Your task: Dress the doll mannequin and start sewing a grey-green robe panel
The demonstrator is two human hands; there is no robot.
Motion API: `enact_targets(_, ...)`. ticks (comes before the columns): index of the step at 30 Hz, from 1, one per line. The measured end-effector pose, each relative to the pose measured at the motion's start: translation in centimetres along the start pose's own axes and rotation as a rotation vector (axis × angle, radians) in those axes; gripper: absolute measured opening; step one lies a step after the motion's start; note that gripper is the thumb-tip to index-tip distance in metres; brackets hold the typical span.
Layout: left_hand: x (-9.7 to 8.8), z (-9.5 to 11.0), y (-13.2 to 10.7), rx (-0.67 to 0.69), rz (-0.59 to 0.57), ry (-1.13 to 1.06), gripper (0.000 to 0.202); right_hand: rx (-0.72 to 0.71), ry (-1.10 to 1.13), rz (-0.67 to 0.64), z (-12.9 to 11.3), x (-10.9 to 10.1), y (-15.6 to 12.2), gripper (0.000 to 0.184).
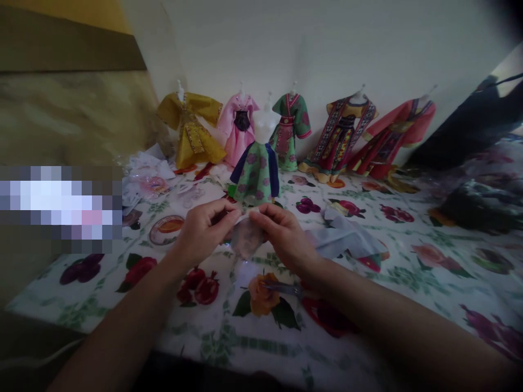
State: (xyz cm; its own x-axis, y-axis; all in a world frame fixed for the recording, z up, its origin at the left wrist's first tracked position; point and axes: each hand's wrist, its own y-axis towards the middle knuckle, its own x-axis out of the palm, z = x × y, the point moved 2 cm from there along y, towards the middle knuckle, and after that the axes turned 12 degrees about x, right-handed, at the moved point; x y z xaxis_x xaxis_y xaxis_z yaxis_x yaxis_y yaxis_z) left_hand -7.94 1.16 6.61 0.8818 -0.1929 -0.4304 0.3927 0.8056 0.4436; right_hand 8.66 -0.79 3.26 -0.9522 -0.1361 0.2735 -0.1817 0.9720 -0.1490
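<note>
My left hand (208, 228) and my right hand (286, 234) meet above the table. Each pinches the top edge of a small, thin, see-through piece of whitish fabric (246, 239), which hangs between them. Just beyond my fingertips stands a small white doll dress form (265, 124). It wears a green skirt (255, 171) with purple flowers and dark blue side panels, and its upper part is bare. Below my right hand a slim greyish tool (281, 287) lies on the tablecloth; its kind is too blurred to tell.
Several dress forms in gowns, among them a yellow one (190, 133) and a red one (398, 136), line the wall. Pale cloth (347, 237) lies at right. Plastic-wrapped scraps (149, 174) are at left, a dark bundle (486, 204) at far right. A fruit-and-flower tablecloth (163, 313) covers the table.
</note>
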Motion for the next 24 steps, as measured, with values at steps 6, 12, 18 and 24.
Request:
enact_targets(6,-0.28,-0.01,-0.05,0.018,0.060,0.075,0.013,0.012,0.033,0.012,-0.42,-0.16,-0.02,0.023)
enact_targets(12,-0.41,-0.08,-0.14,0.071,0.036,0.097,0.014,0.030,0.089,0.027,-0.48,-0.45,0.10,0.024)
enact_targets(18,-0.43,0.01,-0.14,0.078,0.056,0.114,0.013,0.043,0.093,0.028,-0.33,-0.51,0.19,0.024)
enact_targets(24,-0.35,-0.14,-0.09,0.076,0.061,0.110,0.012,0.042,0.122,0.020,-0.36,-0.42,0.11,0.025)
